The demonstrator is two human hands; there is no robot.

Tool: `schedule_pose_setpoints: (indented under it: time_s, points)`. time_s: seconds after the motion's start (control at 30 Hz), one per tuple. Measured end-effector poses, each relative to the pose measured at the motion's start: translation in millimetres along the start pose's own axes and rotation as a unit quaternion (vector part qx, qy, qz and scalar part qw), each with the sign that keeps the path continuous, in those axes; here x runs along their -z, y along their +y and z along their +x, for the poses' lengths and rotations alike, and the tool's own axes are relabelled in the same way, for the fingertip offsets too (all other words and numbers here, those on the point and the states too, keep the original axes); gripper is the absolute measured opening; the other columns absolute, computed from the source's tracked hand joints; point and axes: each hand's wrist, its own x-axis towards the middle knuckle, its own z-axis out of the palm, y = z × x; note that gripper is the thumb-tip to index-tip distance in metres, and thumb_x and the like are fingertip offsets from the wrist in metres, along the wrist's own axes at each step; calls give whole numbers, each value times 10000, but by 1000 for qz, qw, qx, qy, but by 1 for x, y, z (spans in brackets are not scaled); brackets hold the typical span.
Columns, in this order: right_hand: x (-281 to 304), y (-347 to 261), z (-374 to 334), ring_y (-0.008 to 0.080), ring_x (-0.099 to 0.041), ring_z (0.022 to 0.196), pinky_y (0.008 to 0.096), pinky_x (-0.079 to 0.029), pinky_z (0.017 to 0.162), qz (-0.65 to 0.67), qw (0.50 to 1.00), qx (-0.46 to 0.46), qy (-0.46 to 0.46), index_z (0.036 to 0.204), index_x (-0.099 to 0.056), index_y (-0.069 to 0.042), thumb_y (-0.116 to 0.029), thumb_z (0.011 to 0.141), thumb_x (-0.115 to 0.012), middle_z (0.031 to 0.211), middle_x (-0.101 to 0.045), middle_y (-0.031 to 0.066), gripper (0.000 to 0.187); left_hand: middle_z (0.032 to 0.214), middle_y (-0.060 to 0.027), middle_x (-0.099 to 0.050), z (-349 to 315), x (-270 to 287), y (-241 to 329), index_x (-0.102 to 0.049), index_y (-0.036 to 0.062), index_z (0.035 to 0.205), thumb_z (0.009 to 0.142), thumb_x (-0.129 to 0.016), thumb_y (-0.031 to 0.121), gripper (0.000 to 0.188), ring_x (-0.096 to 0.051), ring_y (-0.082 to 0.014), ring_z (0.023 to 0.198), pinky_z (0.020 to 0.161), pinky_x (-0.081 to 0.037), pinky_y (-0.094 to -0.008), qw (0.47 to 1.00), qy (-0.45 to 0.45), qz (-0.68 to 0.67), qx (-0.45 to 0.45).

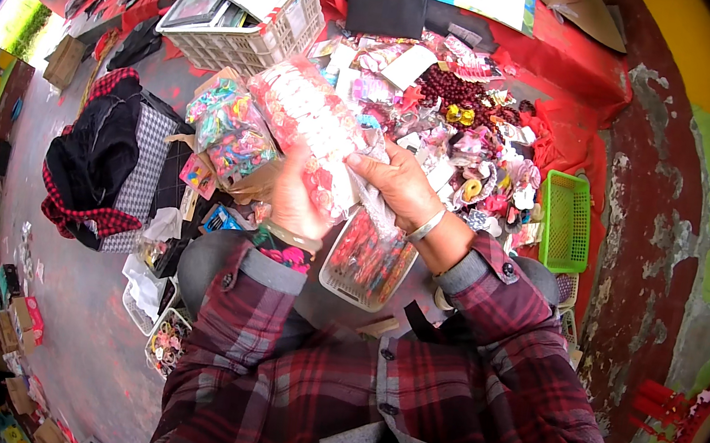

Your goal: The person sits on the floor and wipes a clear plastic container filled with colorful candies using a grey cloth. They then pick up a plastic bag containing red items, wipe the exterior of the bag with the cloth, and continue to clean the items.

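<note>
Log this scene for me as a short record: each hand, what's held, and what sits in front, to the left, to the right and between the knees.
Left hand: hand gripping a clear plastic bag
Right hand: hand pinching the bag's loose plastic
Bag contents: red and whitish small items, too blurred to identify
In front: pile with dark red beads
Left: dark clothing; pale crate farther forward
Right: green basket
Between knees: whitish basket holding reddish items
</note>
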Motion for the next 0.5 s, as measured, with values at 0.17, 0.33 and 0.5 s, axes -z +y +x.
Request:
schedule_pose_setpoints:
  time_s: [0.17, 0.33, 0.5]
  points:
    - [23, 1, 15, 97, -578, 683, 251, -475, 598, -160, 983, 29, 82, 1089, -583, -11, -323, 925, -568, 822, -623, 27, 352, 1173, -126, -578, 5, 23, -2, -467, -5, 1251, 876, -581, 161, 426, -550, -262, 1101, 980, -414, -418, 999, -10, -7, 47]
    - [29, -23, 18, 59, -530, 739, 209, -442, 624, -63, 979, 107, 159, 1101, -564, -65, -357, 954, -509, 872, -586, -21, 331, 1219, -145, -550, 7, 5, 20, -448, -20, 1272, 895, -557, 208, 454, -529, -287, 1139, 978, -418, -452, 997, -65, -18, -29]
    - [-8, -21, -9, 213, -565, 963, 339, -446, 847, -285, 906, 312, 35, 1269, -462, -28, -269, 915, -530, 1066, -582, 134, 434, 1199, -137, -561, 16, 17, 20, -459, -7, 1268, 936, -511, 281, 442, -550, -271, 1107, 968, -425, -435, 1000, -18, 8, -24]
